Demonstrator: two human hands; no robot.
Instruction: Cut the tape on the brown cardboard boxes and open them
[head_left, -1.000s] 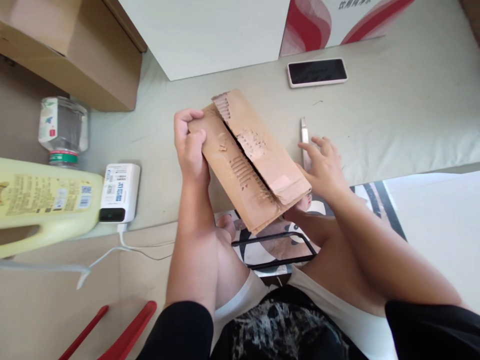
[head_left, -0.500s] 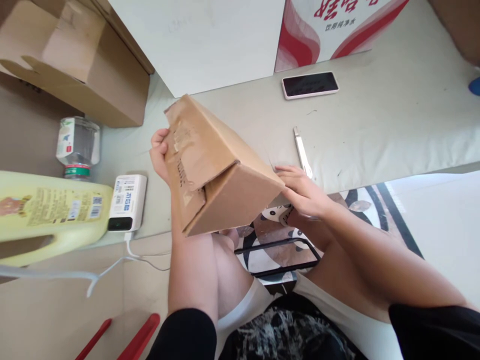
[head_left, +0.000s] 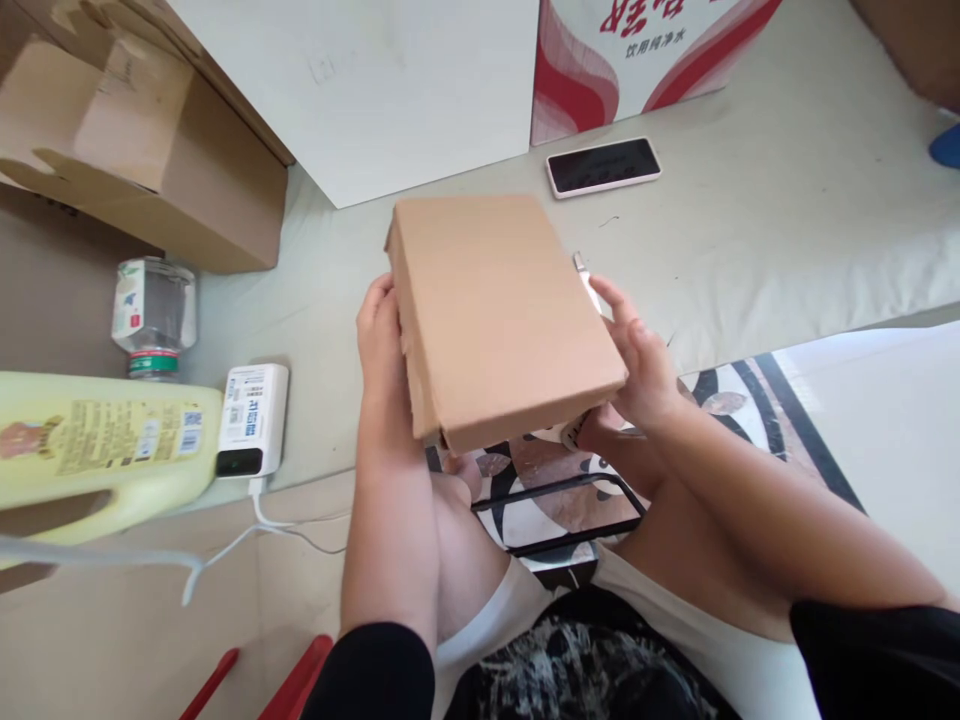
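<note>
A small brown cardboard box [head_left: 499,310] is held between both hands above my lap, its plain smooth face turned up. My left hand [head_left: 380,345] presses against the box's left side, fingers pointing away from me. My right hand [head_left: 637,355] cups the right side with fingers spread along the edge. A utility knife [head_left: 586,277] lies on the grey mat just beyond the box, mostly hidden behind it and close to my right fingertips.
A phone [head_left: 604,166] lies face up on the grey mat [head_left: 787,210]. A white power bank [head_left: 250,418] with a cable, a yellow jug [head_left: 97,450] and a clear bottle [head_left: 154,312] sit left. Larger cardboard boxes [head_left: 142,140] and a red-white carton [head_left: 637,50] stand behind.
The box was turned over: its torn, taped flaps faced up, then an end showed, and now a plain face is up. My right hand moved from near the knife onto the box.
</note>
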